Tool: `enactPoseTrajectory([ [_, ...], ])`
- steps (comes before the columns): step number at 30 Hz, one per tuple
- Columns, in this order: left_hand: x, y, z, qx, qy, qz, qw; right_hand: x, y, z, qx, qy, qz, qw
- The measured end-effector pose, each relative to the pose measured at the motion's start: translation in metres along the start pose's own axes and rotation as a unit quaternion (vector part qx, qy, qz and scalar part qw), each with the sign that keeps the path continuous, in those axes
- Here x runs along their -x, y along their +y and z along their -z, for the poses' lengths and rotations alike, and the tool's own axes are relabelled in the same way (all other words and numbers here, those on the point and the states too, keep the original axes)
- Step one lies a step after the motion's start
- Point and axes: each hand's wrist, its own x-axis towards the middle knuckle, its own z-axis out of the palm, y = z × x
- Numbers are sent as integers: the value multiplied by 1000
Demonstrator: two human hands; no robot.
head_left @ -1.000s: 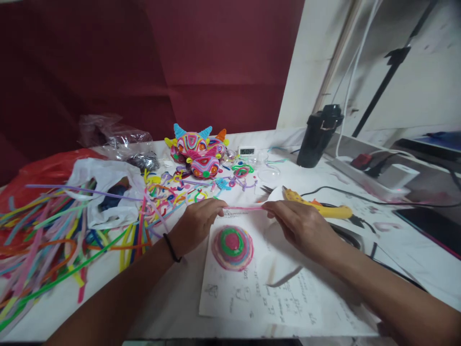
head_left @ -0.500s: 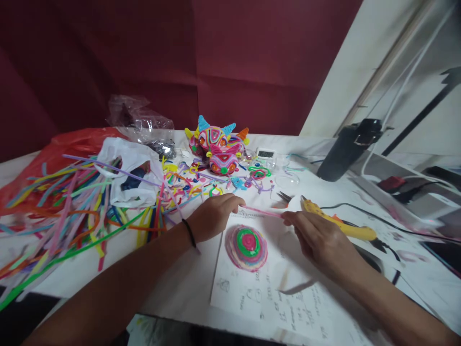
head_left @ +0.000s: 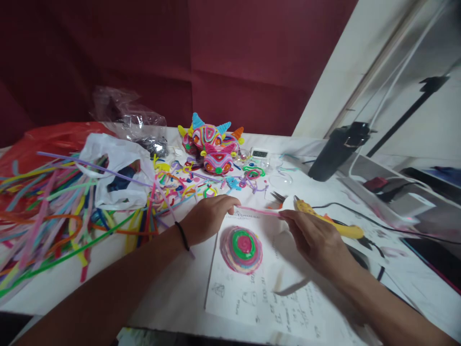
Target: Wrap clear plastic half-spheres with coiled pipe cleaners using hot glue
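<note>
A pink pipe cleaner (head_left: pixel 257 210) is stretched nearly level between my two hands, above the top of a handwritten sheet of paper (head_left: pixel 230 298). My left hand (head_left: pixel 212 216), with a black band at the wrist, pinches its left end. The other end sits between the fingertips of my right hand (head_left: pixel 311 235). Just below the strand, a round coiled piece (head_left: pixel 242 249) lies on the paper, with a pink centre, a green ring and multicoloured outer bands. Beside my right hand are a yellow-handled tool (head_left: pixel 345 228) and the dark tips of pliers (head_left: pixel 277 197).
Loose pipe cleaners (head_left: pixel 54 216) and a white plastic bag (head_left: pixel 115 168) spread over the left. Colourful horned figures (head_left: pixel 216 149) stand at the back among scattered scraps. A black bottle (head_left: pixel 336 151), a cable (head_left: pixel 367 216) and a grey box (head_left: pixel 389 192) are at the right.
The camera view has shifted slightly, so the scene sits a little further left. Both hands still hold the pink pipe cleaner stretched in much the same position.
</note>
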Motion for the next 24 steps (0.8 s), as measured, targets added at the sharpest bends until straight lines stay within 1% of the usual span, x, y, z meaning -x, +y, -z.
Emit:
enactPoseTrajectory([
  [4, -2, 2, 1, 37, 20, 8, 999, -5, -4, 7, -33, 31, -26, 999],
  [11, -5, 3, 6, 53, 15, 46, 997, -15, -9, 15, -93, 50, -65, 992],
  [13, -6, 4, 6, 63, 5, 58, 996, -16, -8, 17, -103, 57, -71, 991],
  [18, -7, 8, 4, 60, -15, 73, 995, -12, -2, 18, -113, 57, -86, 988],
  [24, -7, 9, 5, 43, -10, 100, 994, -7, 2, 13, -127, 56, -87, 987],
])
